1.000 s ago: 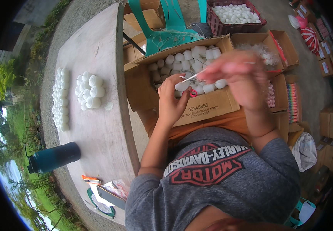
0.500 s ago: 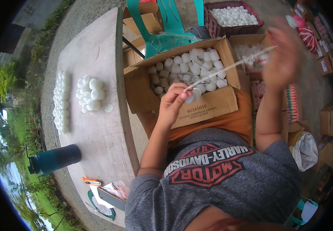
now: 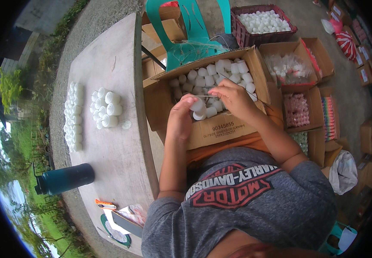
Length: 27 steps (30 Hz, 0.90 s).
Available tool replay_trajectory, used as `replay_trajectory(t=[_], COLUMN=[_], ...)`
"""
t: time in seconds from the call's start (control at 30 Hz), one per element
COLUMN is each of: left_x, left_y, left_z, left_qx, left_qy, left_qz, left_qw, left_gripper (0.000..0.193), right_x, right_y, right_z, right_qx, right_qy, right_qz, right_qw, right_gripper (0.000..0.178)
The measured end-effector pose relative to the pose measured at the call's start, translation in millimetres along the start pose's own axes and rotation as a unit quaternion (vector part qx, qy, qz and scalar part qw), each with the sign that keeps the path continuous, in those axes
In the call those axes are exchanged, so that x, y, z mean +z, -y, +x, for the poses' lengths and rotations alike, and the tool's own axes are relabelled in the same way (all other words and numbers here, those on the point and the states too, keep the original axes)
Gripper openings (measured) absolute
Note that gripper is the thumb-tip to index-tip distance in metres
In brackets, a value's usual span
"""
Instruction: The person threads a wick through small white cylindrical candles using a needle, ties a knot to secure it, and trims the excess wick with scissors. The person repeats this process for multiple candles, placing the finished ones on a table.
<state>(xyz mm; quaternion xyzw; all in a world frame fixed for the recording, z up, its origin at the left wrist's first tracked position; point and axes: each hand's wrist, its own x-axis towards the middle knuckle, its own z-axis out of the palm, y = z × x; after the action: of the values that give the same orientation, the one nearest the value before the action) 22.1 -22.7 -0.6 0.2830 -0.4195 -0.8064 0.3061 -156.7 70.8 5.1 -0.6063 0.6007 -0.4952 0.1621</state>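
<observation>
My left hand (image 3: 180, 115) is closed on a small white cylinder (image 3: 198, 105), which has a smooth, waxy look. My right hand (image 3: 236, 99) pinches a thin grey rod (image 3: 204, 96) that spans the gap to my left fingertips; whether it enters the cylinder I cannot tell. Both hands are over an open cardboard box (image 3: 224, 128) resting at my lap. Many similar white cylinders (image 3: 209, 80) fill it, with thin dark rods lying among them, one near my right wrist.
At left, a pale table (image 3: 121, 172) bears rows of white cylinders (image 3: 75, 118), a cluster of more (image 3: 108, 109), a teal bottle (image 3: 67, 178) and an orange cutter (image 3: 105, 204). Beyond the box stand a green chair (image 3: 190, 47) and a maroon crate (image 3: 259, 39). Cardboard boxes (image 3: 317, 103) crowd the right.
My right hand has come down from the upper right to beside my left hand. The long pale strand stretched between them is no longer seen; a thin rod now shows there.
</observation>
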Motion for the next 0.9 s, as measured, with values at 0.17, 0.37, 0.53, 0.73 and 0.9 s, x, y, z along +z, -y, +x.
replay_trajectory(t=[0.17, 0.37, 0.53, 0.73, 0.9], left_x=[15, 12, 6, 7, 3], left_y=[-5, 27, 29, 29, 30], left_z=[-4, -1, 3, 4, 4], left_qx=[-0.084, 0.091, 0.054, 0.104, 0.101], left_qy=[-0.031, 0.071, 0.031, 0.051, 0.028], left_qz=[-0.092, 0.301, 0.26, 0.317, 0.345], left_qw=[0.992, 0.946, 0.963, 0.941, 0.933], left_gripper=[0.028, 0.021, 0.02, 0.015, 0.011], right_x=[5, -17, 0, 11, 7], right_y=[23, 13, 14, 12, 14], right_z=[-16, 15, -2, -19, -26], right_qx=[-0.004, -0.033, -0.08, -0.066, -0.099], right_qy=[0.087, 0.0, -0.149, -0.133, -0.04], right_qz=[-0.074, -0.125, -0.234, -0.149, -0.192], right_qw=[0.993, 0.992, 0.958, 0.978, 0.976], right_gripper=[0.009, 0.007, 0.011, 0.023, 0.021])
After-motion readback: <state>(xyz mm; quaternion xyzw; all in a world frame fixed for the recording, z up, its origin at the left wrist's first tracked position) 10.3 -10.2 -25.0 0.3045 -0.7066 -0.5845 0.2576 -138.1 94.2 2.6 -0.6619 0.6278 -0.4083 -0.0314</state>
